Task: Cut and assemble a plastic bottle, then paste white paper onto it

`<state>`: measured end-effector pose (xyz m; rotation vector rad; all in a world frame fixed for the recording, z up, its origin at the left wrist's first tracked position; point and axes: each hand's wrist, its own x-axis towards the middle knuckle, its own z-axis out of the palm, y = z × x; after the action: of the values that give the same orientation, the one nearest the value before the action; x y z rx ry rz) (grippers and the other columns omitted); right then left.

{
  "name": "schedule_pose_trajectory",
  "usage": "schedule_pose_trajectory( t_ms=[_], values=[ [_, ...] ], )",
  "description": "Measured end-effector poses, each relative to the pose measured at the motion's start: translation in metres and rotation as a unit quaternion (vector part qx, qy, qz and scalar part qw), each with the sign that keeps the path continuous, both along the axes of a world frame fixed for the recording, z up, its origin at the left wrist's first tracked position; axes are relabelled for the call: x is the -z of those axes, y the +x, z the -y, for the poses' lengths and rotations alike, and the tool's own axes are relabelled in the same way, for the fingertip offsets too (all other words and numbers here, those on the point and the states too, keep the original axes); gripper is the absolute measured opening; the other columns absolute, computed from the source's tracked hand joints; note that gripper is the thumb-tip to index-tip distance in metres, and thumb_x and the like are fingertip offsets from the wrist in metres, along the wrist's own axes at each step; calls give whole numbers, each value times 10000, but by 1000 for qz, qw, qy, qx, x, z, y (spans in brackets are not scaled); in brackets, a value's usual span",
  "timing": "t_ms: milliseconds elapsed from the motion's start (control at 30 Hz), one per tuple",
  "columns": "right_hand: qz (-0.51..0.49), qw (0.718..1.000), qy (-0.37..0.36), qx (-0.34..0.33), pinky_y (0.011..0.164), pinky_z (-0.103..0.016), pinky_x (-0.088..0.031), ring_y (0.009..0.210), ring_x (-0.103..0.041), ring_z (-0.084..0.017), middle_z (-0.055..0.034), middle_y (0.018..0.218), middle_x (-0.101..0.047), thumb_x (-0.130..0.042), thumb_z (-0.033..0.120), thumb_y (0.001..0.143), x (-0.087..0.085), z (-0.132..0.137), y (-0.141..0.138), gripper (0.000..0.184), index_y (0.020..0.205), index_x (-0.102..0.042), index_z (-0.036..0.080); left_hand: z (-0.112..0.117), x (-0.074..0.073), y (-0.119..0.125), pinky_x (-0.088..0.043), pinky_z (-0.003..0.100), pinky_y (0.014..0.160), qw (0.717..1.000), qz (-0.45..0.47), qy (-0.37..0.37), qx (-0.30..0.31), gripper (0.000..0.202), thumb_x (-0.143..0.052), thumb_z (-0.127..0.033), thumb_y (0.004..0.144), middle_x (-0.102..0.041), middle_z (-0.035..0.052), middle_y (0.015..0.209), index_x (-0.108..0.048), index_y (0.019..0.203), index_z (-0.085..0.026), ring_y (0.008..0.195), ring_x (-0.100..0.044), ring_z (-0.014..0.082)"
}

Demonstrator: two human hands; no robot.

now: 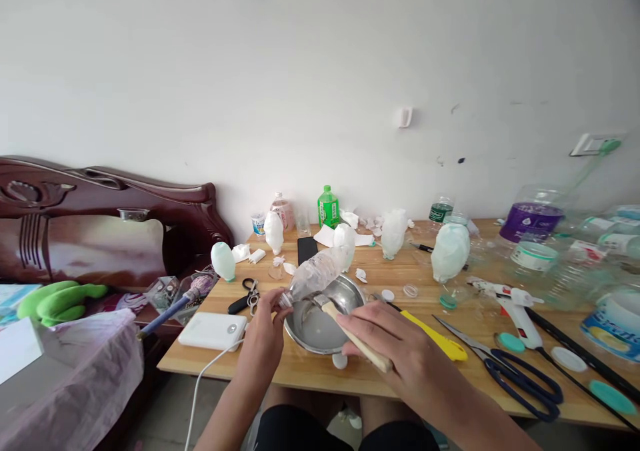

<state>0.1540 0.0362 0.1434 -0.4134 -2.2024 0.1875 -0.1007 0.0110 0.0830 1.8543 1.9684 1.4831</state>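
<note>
My left hand [265, 331] grips the neck of a clear plastic bottle [315, 272], which tilts up and away to the right over a metal bowl [353, 292]. Whitish liquid lies in the bowl. In my right hand [400, 348] is a brush with a pale wooden handle [367, 350]; its bristle end is over the bowl, close beneath the bottle. I cannot tell whether the bristles touch the bottle. Behind the bottle's far end stands a white-covered bottle shape [345, 241].
More white-covered shapes [394, 233] stand along the table [210, 354]. At right lie a yellow-handled tool [435, 336], scissors [505, 371], a glue gun [520, 318] and several plastic bottles. A power bank [213, 331] with a cable, black-handled scissors [245, 301] and a phone [307, 248] are at left.
</note>
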Motion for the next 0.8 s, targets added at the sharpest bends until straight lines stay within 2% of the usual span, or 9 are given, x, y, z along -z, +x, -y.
schedule_pose_trajectory(
  t_ms=[67,133,267,333,433,533,667,733,800],
  values=[
    [1,1000,5,4,826,-321,-588,927,-667,-196,-85,1024,-708,-554,188,971,-4,0,1,293,1253,-630,165,-2,3,-2,-589,381,828,998,-46,36,10,259,-495,-206,938,-727,97,1168,-547,1190,-237,1032,-715,236],
    [0,1000,9,9,837,-330,-591,937,-670,-197,-86,1035,-711,-555,182,970,-6,0,1,291,1251,-631,165,-4,6,-5,-577,381,903,991,-93,82,44,295,-471,-160,952,-696,96,1261,-560,1220,-248,1169,-661,232],
    [-5,1000,21,21,837,-342,-600,944,-680,-204,-87,1033,-714,-578,203,961,-9,-1,-2,299,1253,-631,169,-1,12,-14,-541,375,993,975,-158,117,108,531,-437,-67,955,-553,78,1461,-462,1420,-320,1341,-523,220],
    [-10,999,23,22,826,-342,-606,935,-684,-203,-88,1028,-716,-564,207,968,-10,-1,-3,293,1251,-636,174,1,14,-19,-529,388,1009,969,-187,123,102,633,-450,-31,940,-531,80,1476,-401,1480,-358,1332,-523,227],
    [-17,999,25,23,836,-347,-604,934,-681,-202,-87,1025,-714,-564,208,970,-12,-3,-5,309,1270,-631,185,6,14,-27,-504,411,1032,957,-232,148,87,683,-489,-3,920,-594,98,1393,-402,1492,-366,1258,-579,235],
    [-15,999,28,17,886,-355,-585,978,-665,-205,-89,1056,-707,-596,204,955,-17,-9,-7,343,1297,-614,186,12,11,-30,-483,433,1053,948,-248,167,109,625,-490,-31,933,-634,109,1352,-445,1476,-335,1248,-594,263],
    [7,999,31,14,907,-362,-575,997,-653,-206,-95,1077,-706,-588,215,961,-27,-15,-15,322,1278,-622,168,17,6,-28,-477,437,1065,945,-246,152,152,529,-479,-110,961,-634,100,1375,-487,1455,-299,1254,-602,288],
    [18,999,39,11,894,-360,-584,988,-658,-205,-98,1061,-709,-563,224,974,-31,-13,-18,290,1247,-638,162,16,4,-23,-489,427,1052,949,-232,155,144,508,-494,-109,954,-652,92,1352,-525,1426,-296,1225,-624,282],
    [25,998,50,9,875,-355,-595,974,-666,-206,-98,1032,-712,-552,209,976,-31,-6,-21,276,1229,-647,149,12,2,-17,-512,397,1019,958,-195,181,105,484,-540,-93,930,-696,83,1281,-590,1366,-297,1144,-671,259]
  ],
)
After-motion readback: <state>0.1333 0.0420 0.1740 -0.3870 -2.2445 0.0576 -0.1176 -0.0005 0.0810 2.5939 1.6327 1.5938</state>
